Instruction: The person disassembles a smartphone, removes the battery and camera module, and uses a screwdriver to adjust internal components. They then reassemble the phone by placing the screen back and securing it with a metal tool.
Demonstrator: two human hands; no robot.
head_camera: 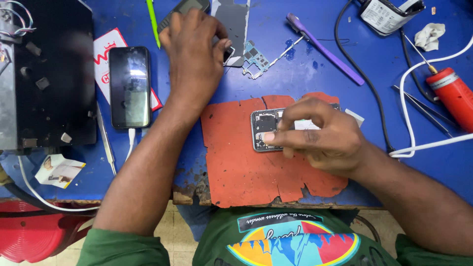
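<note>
An opened phone (265, 129) with its back removed lies on a worn red mat (246, 167) at the table's front. My right hand (320, 135) rests on it, fingers pinching and pressing the inner parts near the top of the phone. My left hand (194, 47) reaches to the far side of the table, its fingertips on a grey phone back cover (234, 22). Just right of that cover lies a small green circuit board (256, 58). Whether the left fingers hold a small part is hidden.
A black phone (129, 86) on a white charging cable lies left, beside a black machine (47, 74). A purple pry tool (322, 47), tweezers (423, 106), a red cylinder (453, 96), white cable (411, 113) and a charger block (387, 15) sit right on the blue table (305, 79).
</note>
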